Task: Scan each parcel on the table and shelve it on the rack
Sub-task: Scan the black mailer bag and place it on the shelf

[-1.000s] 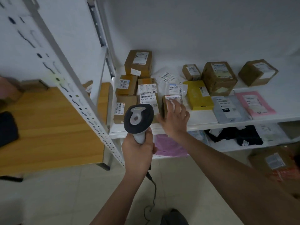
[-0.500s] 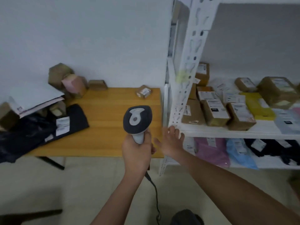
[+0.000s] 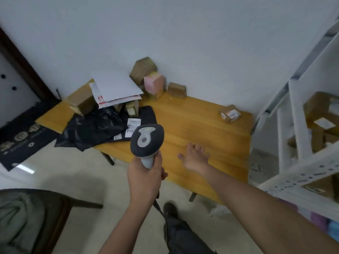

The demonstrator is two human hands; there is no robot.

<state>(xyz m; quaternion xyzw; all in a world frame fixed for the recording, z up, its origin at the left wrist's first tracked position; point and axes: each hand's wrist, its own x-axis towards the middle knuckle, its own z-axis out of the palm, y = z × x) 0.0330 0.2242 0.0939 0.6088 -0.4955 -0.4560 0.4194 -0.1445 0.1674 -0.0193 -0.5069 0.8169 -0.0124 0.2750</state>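
Left hand point(image 3: 145, 177): fingers wrapped tight round scanner point(image 3: 146, 142) handle.
Right hand point(image 3: 194, 157): fingers spread wide, empty (over table point(image 3: 201, 125)).
Small box point(image 3: 229, 113): brown, labelled.

Two bare forearms with no sleeves, watch or rings in view, ending in the left hand point(image 3: 145, 177) and right hand point(image 3: 194, 158), above a leg in dark trousers point(image 3: 183, 237) and what looks like a dark shoe point(image 3: 170, 208).
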